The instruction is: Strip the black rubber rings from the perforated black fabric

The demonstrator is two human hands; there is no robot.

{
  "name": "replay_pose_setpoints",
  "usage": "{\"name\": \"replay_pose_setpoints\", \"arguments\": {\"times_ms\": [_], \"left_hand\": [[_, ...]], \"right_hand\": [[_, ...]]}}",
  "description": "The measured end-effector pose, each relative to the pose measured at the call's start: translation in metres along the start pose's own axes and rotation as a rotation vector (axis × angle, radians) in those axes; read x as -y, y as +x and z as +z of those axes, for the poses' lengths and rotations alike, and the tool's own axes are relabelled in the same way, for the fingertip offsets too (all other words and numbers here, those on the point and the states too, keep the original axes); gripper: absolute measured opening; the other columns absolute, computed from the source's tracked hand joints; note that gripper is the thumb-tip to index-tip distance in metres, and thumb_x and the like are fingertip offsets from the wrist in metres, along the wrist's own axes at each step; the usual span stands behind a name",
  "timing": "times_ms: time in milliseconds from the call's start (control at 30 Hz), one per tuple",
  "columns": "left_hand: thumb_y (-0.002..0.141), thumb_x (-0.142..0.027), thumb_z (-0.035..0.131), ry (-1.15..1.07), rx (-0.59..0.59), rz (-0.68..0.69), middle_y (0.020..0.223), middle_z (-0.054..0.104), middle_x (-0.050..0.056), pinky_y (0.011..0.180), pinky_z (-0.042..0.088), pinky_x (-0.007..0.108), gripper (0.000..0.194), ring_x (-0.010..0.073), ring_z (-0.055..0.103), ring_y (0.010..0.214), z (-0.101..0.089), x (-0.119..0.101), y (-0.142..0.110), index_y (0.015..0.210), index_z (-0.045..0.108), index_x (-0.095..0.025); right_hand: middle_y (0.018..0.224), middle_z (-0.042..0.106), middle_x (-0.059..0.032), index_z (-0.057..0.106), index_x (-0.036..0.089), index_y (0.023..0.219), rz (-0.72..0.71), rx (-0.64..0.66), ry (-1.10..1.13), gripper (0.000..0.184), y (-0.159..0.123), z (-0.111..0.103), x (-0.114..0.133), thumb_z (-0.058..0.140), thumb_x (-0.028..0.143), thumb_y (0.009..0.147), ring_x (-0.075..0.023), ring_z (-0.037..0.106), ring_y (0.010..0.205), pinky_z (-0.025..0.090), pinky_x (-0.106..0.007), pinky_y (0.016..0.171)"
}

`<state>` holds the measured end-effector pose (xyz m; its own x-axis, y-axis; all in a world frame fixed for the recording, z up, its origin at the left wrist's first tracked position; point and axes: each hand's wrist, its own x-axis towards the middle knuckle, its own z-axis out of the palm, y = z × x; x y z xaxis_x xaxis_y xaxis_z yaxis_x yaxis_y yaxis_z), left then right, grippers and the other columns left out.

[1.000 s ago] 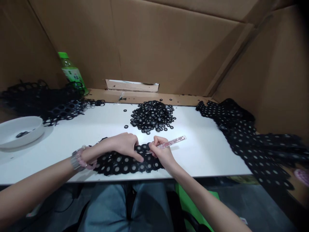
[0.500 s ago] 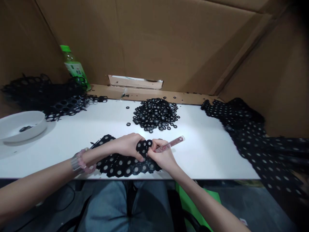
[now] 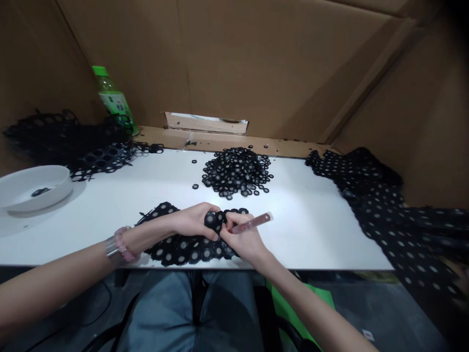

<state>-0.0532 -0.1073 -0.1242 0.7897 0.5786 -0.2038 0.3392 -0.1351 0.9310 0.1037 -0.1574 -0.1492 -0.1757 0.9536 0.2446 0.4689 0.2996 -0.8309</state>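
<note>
A black rubber sheet [image 3: 196, 253] dotted with pale round centres lies at the table's front edge. My left hand [image 3: 196, 221] grips a fold of this sheet between thumb and fingers, lifting part of it. In my right hand [image 3: 242, 239] is a slim tool with a clear, red-marked handle [image 3: 253, 223], held like a pen. Its tip meets the sheet beside my left thumb and is hidden by the fingers. Beyond the hands sits a pile of small black rings [image 3: 236, 171] with pale centres.
A white bowl [image 3: 54, 195] with a few black pieces stands at left. Behind it are a tangle of punched-out black webbing [image 3: 62, 139] and a green-capped bottle [image 3: 119, 105]. More dotted black sheet [image 3: 370, 195] hangs over the right edge. Cardboard walls [image 3: 256, 63] enclose the table.
My right hand and the tool have shifted slightly left and tilted. The lifted part of the sheet between the hands has bent up a little more.
</note>
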Motion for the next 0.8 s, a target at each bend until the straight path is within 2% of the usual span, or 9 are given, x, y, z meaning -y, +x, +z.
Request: {"name": "replay_pose_setpoints", "arguments": {"times_ms": [167, 233, 333, 400, 500, 567, 667, 800], "left_hand": [[0.06, -0.018, 0.064, -0.085, 0.016, -0.003, 0.078, 0.061, -0.001, 0.066, 0.042, 0.023, 0.022, 0.0142, 0.055, 0.073, -0.001, 0.001, -0.003, 0.08, 0.056, -0.015], [0.059, -0.022, 0.065, 0.019, -0.011, -0.005, 0.081, 0.061, -0.001, 0.068, 0.042, 0.024, 0.026, 0.0158, 0.055, 0.077, -0.003, 0.0, -0.005, 0.083, 0.057, -0.016], [0.057, -0.029, 0.068, 0.255, -0.082, -0.04, 0.084, 0.061, 0.0, 0.069, 0.041, 0.024, 0.034, 0.0181, 0.055, 0.08, -0.007, -0.004, -0.006, 0.087, 0.057, -0.016], [0.056, -0.036, 0.069, 0.347, -0.059, -0.076, 0.084, 0.062, 0.001, 0.067, 0.041, 0.023, 0.039, 0.0186, 0.055, 0.079, -0.01, -0.009, -0.004, 0.088, 0.058, -0.016], [0.059, -0.048, 0.065, 0.393, 0.052, -0.162, 0.073, 0.061, 0.001, 0.058, 0.038, 0.022, 0.04, 0.0159, 0.053, 0.067, -0.011, -0.016, 0.003, 0.079, 0.06, -0.014], [0.061, -0.052, 0.061, 0.406, 0.077, -0.182, 0.063, 0.057, -0.001, 0.052, 0.035, 0.021, 0.039, 0.0127, 0.049, 0.058, -0.009, -0.021, 0.008, 0.068, 0.059, -0.014], [0.061, -0.049, 0.061, 0.397, 0.037, -0.157, 0.058, 0.053, -0.002, 0.049, 0.032, 0.02, 0.035, 0.0103, 0.044, 0.053, -0.001, -0.023, 0.012, 0.06, 0.057, -0.014], [0.061, -0.043, 0.061, 0.411, -0.055, -0.23, 0.057, 0.052, -0.002, 0.046, 0.03, 0.02, 0.029, 0.0109, 0.044, 0.052, 0.009, -0.018, 0.009, 0.06, 0.055, -0.014]], "right_hand": [[0.044, 0.036, 0.0057, 0.026, 0.02, 0.048, -0.063, 0.024, -0.068, 0.028, -0.003, 0.0, 0.002, 0.047, 0.012, 0.066, -0.0086, 0.033, 0.042, 0.026, -0.023, 0.048], [0.044, 0.036, 0.0058, 0.028, 0.02, 0.048, -0.03, 0.021, 0.042, 0.028, -0.002, -0.003, 0.0, 0.048, 0.014, 0.067, -0.009, 0.035, 0.043, 0.027, -0.023, 0.047], [0.043, 0.039, 0.0066, 0.031, 0.021, 0.051, 0.11, -0.066, 0.286, 0.025, -0.002, -0.01, -0.008, 0.049, 0.017, 0.068, -0.0097, 0.041, 0.042, 0.03, -0.022, 0.046], [0.041, 0.041, 0.0071, 0.032, 0.021, 0.052, 0.179, -0.107, 0.353, 0.024, -0.003, -0.015, -0.014, 0.05, 0.017, 0.068, -0.0097, 0.043, 0.04, 0.03, -0.022, 0.044], [0.042, 0.041, 0.0069, 0.034, 0.021, 0.05, 0.18, -0.071, 0.314, 0.024, -0.006, -0.019, -0.02, 0.051, 0.017, 0.066, -0.009, 0.041, 0.04, 0.029, -0.021, 0.043], [0.043, 0.04, 0.0068, 0.034, 0.02, 0.049, 0.155, -0.064, 0.268, 0.023, -0.007, -0.019, -0.02, 0.051, 0.016, 0.065, -0.0085, 0.039, 0.042, 0.028, -0.021, 0.044], [0.043, 0.036, 0.0071, 0.032, 0.02, 0.048, 0.136, -0.078, 0.223, 0.025, -0.008, -0.019, -0.018, 0.05, 0.014, 0.064, -0.0079, 0.035, 0.043, 0.026, -0.021, 0.044], [0.044, 0.034, 0.0071, 0.03, 0.02, 0.048, 0.141, -0.08, 0.219, 0.026, -0.008, -0.019, -0.015, 0.05, 0.014, 0.064, -0.0076, 0.033, 0.044, 0.024, -0.021, 0.044]]}}
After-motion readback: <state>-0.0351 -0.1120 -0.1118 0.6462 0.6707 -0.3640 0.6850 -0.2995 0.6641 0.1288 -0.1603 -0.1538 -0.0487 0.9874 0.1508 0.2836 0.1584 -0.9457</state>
